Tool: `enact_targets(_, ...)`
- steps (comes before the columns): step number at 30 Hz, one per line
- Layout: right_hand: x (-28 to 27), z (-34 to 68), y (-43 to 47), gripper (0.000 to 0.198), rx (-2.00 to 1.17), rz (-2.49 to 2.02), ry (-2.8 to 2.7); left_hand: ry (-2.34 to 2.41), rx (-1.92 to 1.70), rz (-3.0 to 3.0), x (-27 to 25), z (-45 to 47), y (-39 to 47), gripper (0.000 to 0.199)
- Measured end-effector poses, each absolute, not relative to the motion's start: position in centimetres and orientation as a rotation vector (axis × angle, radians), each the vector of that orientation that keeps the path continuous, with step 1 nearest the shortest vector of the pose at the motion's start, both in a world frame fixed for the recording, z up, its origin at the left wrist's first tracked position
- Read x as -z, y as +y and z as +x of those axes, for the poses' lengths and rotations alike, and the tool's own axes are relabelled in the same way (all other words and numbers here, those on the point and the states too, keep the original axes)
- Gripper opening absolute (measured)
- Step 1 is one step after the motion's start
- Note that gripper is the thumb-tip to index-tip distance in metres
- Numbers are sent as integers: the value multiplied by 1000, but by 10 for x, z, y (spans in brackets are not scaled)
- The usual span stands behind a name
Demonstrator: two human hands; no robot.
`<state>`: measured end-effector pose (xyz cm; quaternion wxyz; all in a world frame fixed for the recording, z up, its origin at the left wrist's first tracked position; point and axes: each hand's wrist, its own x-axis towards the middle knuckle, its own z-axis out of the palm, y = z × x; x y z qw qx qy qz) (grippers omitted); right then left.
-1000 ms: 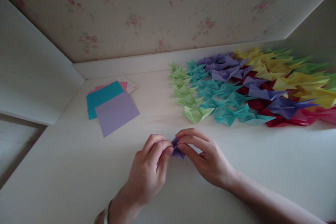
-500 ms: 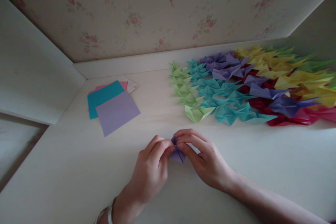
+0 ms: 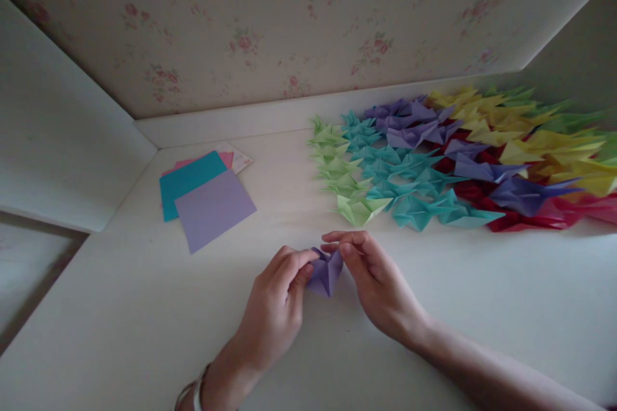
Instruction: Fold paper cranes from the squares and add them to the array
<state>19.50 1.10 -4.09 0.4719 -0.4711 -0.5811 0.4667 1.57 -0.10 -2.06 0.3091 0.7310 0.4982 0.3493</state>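
Note:
A small purple folded origami paper [image 3: 326, 276] is held just over the white tabletop, its front showing a centre crease and a pointed lower tip. My left hand [image 3: 277, 298] pinches its left side between thumb and fingers. At its upper right corner, my right hand [image 3: 378, 286] has thumb and forefinger closed on the edge, with the other fingers behind. The paper's back is hidden from me.
Purple, teal and pink paper sheets [image 3: 215, 210] lie overlapped at the left. Rows of folded paper cranes [image 3: 418, 210] in several colours cover the back right. Behind them rises a floral wall [image 3: 245, 38]; a white panel [image 3: 58, 122] stands at left.
My right hand has shifted slightly right and up along the paper. The purple paper's upper right side has spread outward, so more of its front shows.

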Motion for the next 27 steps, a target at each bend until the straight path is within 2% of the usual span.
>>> enact_targets(9,33,197,7,10,-1077,-1187,-1622,1403,-868,1877,21,16,-3,13)
enact_targets(12,27,200,8,16,-1086,-1191,-1707,1385,-890,1937,24,16,-4,11)
enact_targets(15,24,200,11,10,-1047,-1174,-1726,1380,-904,1988,27,16,-4,11)
enact_targets(21,23,199,10,14,-994,-1208,-1714,1406,-902,1976,26,17,-5,12)
enact_targets(27,27,201,12,11,-954,-1233,-1643,1508,-989,1536,19,11,-1,20)
